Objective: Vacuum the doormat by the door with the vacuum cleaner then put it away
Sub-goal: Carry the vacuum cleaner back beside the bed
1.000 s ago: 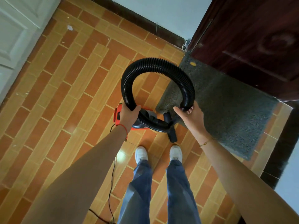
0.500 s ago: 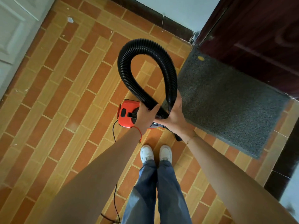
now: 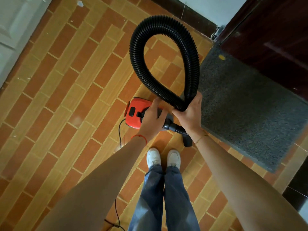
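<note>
A small red and black vacuum cleaner (image 3: 135, 112) sits on the tiled floor in front of my feet. Its black ribbed hose (image 3: 164, 29) is bent into a tall loop above it. My right hand (image 3: 190, 112) grips the two strands of the hose where they cross at the bottom of the loop. My left hand (image 3: 152, 120) rests on the lower part of the hose over the vacuum body, fingers loosely spread. The black nozzle (image 3: 187, 140) lies on the floor below my right wrist. The grey doormat (image 3: 241, 114) lies to the right, before the dark door (image 3: 275, 39).
The vacuum's black power cord (image 3: 119, 135) trails back along the floor on my left side. A white panelled door (image 3: 15, 30) stands at the far left. My white shoes (image 3: 163, 158) stand just behind the vacuum. Brown and tan floor tiles stretch leftward.
The hose loop has narrowed and stands taller as both hands came together. My right hand now pinches both strands at the crossing, and my left hand has loosened over the vacuum body.
</note>
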`<state>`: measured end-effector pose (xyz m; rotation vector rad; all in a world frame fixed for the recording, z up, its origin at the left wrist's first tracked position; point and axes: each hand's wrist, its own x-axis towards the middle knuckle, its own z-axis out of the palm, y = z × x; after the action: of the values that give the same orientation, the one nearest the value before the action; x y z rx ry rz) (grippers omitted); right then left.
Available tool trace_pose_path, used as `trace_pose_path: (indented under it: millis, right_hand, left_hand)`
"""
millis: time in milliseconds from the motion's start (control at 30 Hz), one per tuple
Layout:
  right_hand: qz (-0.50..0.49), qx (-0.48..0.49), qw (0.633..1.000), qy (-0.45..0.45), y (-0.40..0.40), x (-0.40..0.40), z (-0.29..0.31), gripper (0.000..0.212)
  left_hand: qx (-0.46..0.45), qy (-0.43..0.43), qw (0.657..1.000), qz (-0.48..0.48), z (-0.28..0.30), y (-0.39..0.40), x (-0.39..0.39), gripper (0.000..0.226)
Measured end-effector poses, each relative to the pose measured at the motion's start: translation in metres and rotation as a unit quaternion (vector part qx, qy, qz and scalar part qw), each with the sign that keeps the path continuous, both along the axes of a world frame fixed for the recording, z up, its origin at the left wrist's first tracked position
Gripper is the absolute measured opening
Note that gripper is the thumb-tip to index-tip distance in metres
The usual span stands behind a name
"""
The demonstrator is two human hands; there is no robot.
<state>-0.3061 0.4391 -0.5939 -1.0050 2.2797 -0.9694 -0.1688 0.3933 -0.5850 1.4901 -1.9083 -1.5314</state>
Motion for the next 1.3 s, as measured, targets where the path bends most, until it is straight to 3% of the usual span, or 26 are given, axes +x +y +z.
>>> trace_pose_path:
  millis: [267,567,833,1133,1300]
  right_hand:
    - [0.039,-0.022,0.999,0.021,-0.014,-0.003,-0.022,0.065]
    - [0.071,-0.014,0.997,0.027,-0.022,-0.009,-0.041,0.068]
    - [0.072,0.002,0.997,0.003,-0.035,-0.004,-0.046,0.071]
    - [0.076,0.002,0.997,-0.002,-0.044,-0.003,-0.05,0.071]
    - [0.079,-0.007,0.997,-0.012,-0.043,-0.005,-0.049,0.074]
  left_hand:
    - [-0.034,-0.177,0.981,-0.069,-0.074,-0.009,0.061,0.051]
    - [0.057,-0.324,0.934,-0.136,-0.186,-0.024,0.092,0.086]
    - [0.098,-0.34,0.929,-0.112,-0.241,-0.032,0.094,0.091]
    - [0.12,-0.354,0.919,-0.126,-0.246,-0.031,0.096,0.101]
    - [0.137,-0.305,0.937,-0.105,-0.232,-0.044,0.095,0.084]
